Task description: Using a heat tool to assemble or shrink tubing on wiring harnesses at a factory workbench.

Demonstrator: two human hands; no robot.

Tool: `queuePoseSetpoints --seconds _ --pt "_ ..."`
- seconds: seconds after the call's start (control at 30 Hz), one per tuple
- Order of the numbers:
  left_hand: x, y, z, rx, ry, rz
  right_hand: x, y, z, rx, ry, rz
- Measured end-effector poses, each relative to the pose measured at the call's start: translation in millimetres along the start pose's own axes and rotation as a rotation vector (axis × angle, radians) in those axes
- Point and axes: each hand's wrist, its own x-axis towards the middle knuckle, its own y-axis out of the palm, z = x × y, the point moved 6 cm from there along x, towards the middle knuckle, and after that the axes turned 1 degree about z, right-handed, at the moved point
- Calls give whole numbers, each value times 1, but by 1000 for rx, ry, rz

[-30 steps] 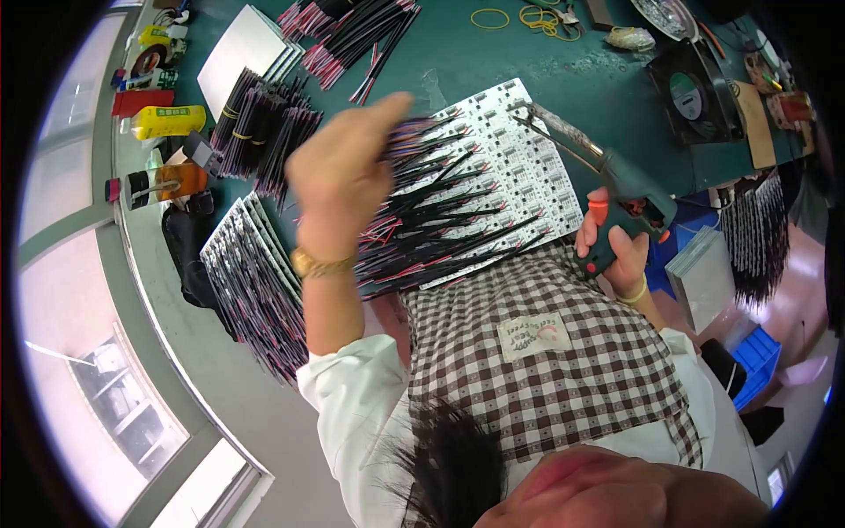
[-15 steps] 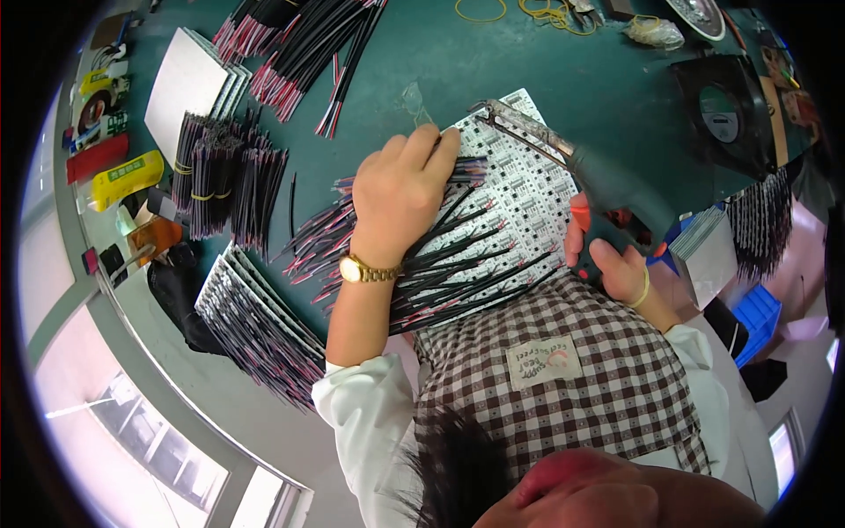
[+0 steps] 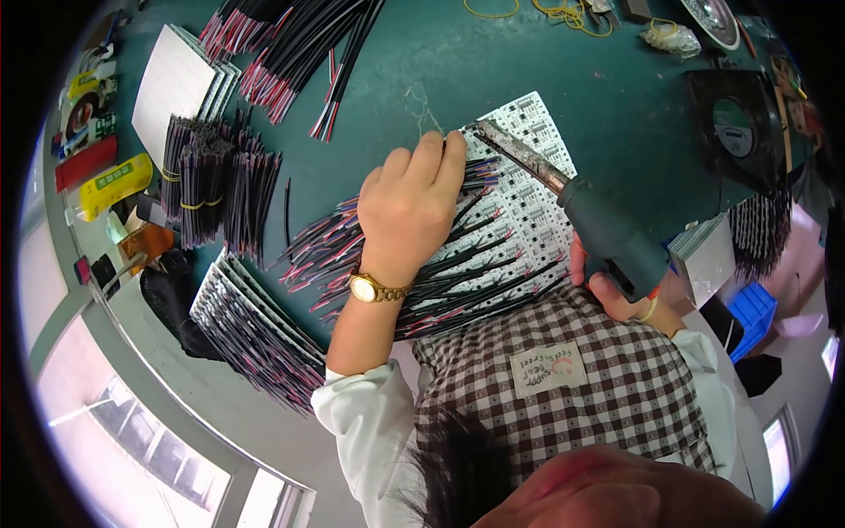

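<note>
My right hand [image 3: 614, 297] grips a dark soldering gun [image 3: 607, 229] with a worn metal barrel. Its tip meets the upper left edge of a white circuit board panel [image 3: 537, 141], close to my left fingertips. My left hand [image 3: 412, 202], with a gold watch at the wrist, is closed over that edge, pinching what looks like a thin black wire mostly hidden by the fingers. Rows of black wires [image 3: 458, 286] with red and pale ends lie across the panel and stick out to the left under my left hand.
Bundled black wires [image 3: 201, 180] and stacked white panels [image 3: 172, 88] stand at the left. Wired panels [image 3: 255, 326] sit below them. More wires [image 3: 304, 57] lie at the far side. A black fan [image 3: 738, 132] stands at the right on the green table [image 3: 370, 106].
The soldering gun has come down and left, its tip now close to my left fingertips. My left hand stays at the panel's edge. The whole view has shifted slightly.
</note>
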Motion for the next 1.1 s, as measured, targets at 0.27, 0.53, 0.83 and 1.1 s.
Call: queuePoseSetpoints --seconds 0.27,0.53,0.83,1.1 --pt "-1 2 -1 3 -16 20 0 0 -4 30 111 11" --pt "-1 3 0 -24 -22 38 -7 1 -7 17 76 -10" --pt "-2 3 1 -78 -24 20 -7 -6 0 122 21 -10" --pt "7 0 6 -43 140 -60 -2 -3 2 270 157 -29"
